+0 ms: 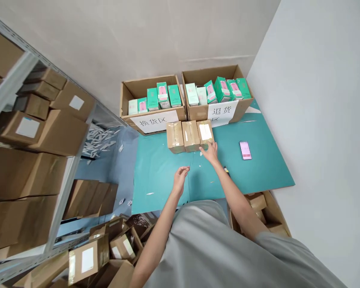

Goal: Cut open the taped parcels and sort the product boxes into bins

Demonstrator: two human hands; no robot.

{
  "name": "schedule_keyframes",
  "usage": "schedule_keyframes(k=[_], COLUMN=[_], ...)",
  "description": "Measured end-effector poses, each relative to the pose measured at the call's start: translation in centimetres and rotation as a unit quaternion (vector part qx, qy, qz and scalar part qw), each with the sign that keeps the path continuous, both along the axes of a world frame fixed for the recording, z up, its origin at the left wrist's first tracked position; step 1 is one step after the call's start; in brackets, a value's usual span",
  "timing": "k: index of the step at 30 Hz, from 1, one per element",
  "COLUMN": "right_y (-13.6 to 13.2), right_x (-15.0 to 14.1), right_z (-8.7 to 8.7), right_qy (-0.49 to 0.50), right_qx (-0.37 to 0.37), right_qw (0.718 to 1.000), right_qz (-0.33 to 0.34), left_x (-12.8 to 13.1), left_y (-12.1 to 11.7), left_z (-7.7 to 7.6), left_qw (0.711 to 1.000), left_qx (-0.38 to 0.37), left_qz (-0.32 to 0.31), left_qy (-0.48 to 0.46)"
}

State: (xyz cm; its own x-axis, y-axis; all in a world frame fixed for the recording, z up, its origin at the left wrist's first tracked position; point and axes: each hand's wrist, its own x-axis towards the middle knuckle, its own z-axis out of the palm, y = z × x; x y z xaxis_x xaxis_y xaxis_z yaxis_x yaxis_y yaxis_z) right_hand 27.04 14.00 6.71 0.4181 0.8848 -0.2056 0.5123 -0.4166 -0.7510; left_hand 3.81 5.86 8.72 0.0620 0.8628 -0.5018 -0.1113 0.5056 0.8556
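Observation:
Three small brown cardboard boxes stand side by side on the teal table (156, 172): a left box (175, 134), a middle box (191, 134) and a right box (205, 131) bearing a white label. My right hand (210, 153) is at the near end of the right box, thumb at its left corner and fingers toward the right, gripping it. Over the table, nearer my body, my left hand (181, 178) hovers with loosely curved fingers and nothing visible in them. It touches none of the boxes.
Behind the small boxes stand a left open carton (154, 122) and a right open carton (225, 112), both holding green and white packages. A phone (245, 150) lies at right. Shelving (60, 192) with cartons rises left; more boxes (88, 258) lie below. A wall (324, 100) bounds the right.

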Motion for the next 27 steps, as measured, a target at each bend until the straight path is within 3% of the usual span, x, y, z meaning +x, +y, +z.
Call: schedule_keyframes(k=[3,6,12,18,20,22,25,27], right_y=[2.8,3.8,4.1,3.8,1.5,-2.6,-10.9,-16.5], right_x=[1.2,1.6,2.5,5.8,6.7,7.2,6.6,5.7], right_z=[-1.1,-2.7,-5.2,-5.4,-5.4,-5.6,-6.2,-6.4], right_qy=[-0.047,-0.092,-0.132,-0.049,-0.048,-0.057,-0.07,-0.096], right_qx=[-0.063,-0.114,-0.076,-0.024,0.003,0.023,0.057,0.08], right_qw=[0.996,0.988,0.988,0.991,0.989,0.989,0.989,0.991], right_qz=[0.04,0.053,-0.031,-0.126,-0.136,-0.137,-0.118,-0.048], left_x=[1.3,1.4,1.0,1.2,1.3,1.2,0.4,-0.6], left_y=[-1.8,-3.2,-3.6,-3.4,-3.3,-2.9,-2.2,-1.7], left_z=[-0.2,-0.4,-0.5,-0.7,-1.0,-1.4,-2.0,-2.5], left_qw=[1.0,0.999,0.997,0.998,0.998,0.998,0.998,0.998], left_qx=[-0.007,-0.022,-0.045,-0.038,-0.037,-0.038,-0.038,-0.034], left_qz=[-0.003,0.01,0.021,-0.03,-0.037,-0.033,-0.018,-0.009], left_qy=[0.009,0.026,0.057,0.046,0.045,0.046,0.045,0.048])
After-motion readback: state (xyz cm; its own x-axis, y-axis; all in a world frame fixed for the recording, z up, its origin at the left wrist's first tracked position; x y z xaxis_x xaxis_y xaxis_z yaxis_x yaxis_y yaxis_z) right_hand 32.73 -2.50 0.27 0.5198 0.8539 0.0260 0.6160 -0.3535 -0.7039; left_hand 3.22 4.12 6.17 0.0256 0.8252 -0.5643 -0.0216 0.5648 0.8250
